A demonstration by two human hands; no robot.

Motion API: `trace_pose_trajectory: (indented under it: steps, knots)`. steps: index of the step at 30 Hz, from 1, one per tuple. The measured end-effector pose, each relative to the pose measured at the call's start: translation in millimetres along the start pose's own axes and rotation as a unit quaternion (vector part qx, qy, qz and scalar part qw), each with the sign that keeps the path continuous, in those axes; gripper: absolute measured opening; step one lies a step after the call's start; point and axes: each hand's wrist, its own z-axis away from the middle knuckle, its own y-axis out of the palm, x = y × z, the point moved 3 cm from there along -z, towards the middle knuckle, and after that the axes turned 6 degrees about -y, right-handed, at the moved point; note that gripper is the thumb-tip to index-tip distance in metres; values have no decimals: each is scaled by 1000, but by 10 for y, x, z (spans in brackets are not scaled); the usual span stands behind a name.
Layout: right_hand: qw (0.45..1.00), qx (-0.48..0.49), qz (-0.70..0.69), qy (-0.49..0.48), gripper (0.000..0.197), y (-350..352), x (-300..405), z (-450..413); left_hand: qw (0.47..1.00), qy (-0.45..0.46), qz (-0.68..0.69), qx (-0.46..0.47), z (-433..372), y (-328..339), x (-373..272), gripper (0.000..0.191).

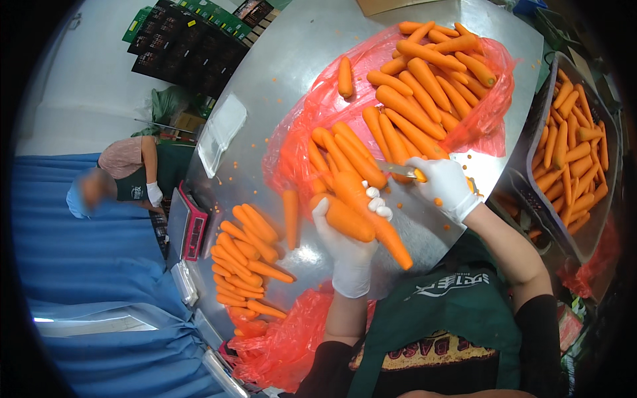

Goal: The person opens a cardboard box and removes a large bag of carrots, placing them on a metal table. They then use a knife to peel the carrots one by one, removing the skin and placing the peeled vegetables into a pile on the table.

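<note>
My left hand [348,256], in a white glove, grips two carrots side by side. The shorter, thicker carrot [344,219] lies along the thumb. The longer carrot [383,229] crosses beside it, with white fingertips curled over its far edge. In my gloved right hand [445,186] is a knife [398,169] with a yellow handle; its blade points left, just beyond the held carrots. Past the blade, a heap of carrots [423,99] rests on an opened red plastic bag [308,114]. One single carrot [290,219] lies left of my left hand.
A carrot pile [244,263] and red plastic [283,343] lie on the metal table [278,59] at left. A red-rimmed scale [191,229] stands at the table's edge. At right is a crate [540,209] of carrots. Another person [134,169] works at far left.
</note>
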Motion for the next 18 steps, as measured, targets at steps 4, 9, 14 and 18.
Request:
trace_pose_trajectory:
  steps: [4, 9, 14, 18]
  knots:
    - [998, -35, -44, 22, 18, 26, -149, 2, 994, 35, -57, -86, -56, -139, -367, 57]
    - [996, -35, -6, 77, 22, -80, -685, -38, 778, 280, -445, -344, 155, -1026, -1751, 52]
    - [984, -116, 52, 124, 18, -312, -1213, -333, 241, 196, -731, -608, 731, -1363, -2882, 78]
    - [977, -166, 76, 109, 33, -399, -1422, -842, 108, 271, -755, -588, 619, -1039, -2780, 66]
